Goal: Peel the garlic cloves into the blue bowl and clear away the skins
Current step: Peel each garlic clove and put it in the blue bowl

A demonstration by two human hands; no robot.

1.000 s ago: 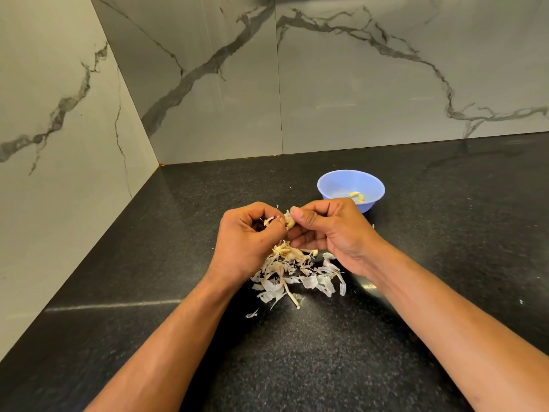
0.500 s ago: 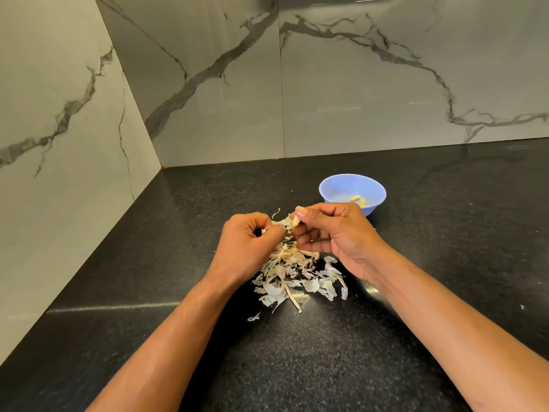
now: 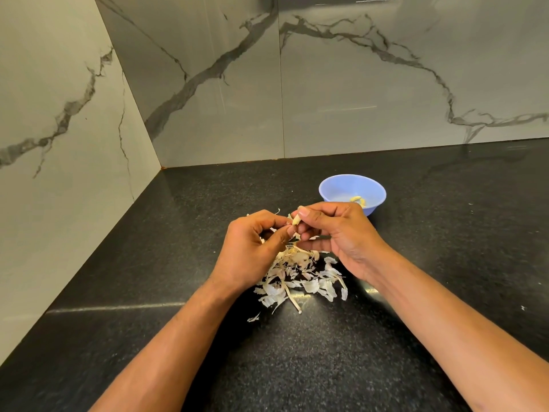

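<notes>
Pinching a clove (image 3: 296, 220) at mid-frame between thumb and forefinger of the right hand (image 3: 335, 233), other fingers curled beneath; picking at the clove's lower end with the left hand (image 3: 252, 248), thumb and fingertips closed on a scrap of skin there; hands together, fingertips nearly touching, raised above the tabletop (image 3: 148, 263); clove pale, tilted, mostly bare at the top, how much skin left on it too small to tell.

Lying directly below the hands, just under mid-frame: skins (image 3: 300, 278) in a loose white heap on the black tabletop, one thin stalk (image 3: 292, 300) jutting toward the lower edge, one stray flake (image 3: 254, 318) a little apart at lower left of the heap.

Standing upright behind the right hand, right of centre: bowl (image 3: 329, 190), blue, its near rim hidden by the knuckles; resting inside it near the right wall, peeled cloves (image 3: 358, 200), number not clear.

Rising at the back and left of the frame: marble wall (image 3: 208, 84), grey-veined, meeting in a corner at upper left.
</notes>
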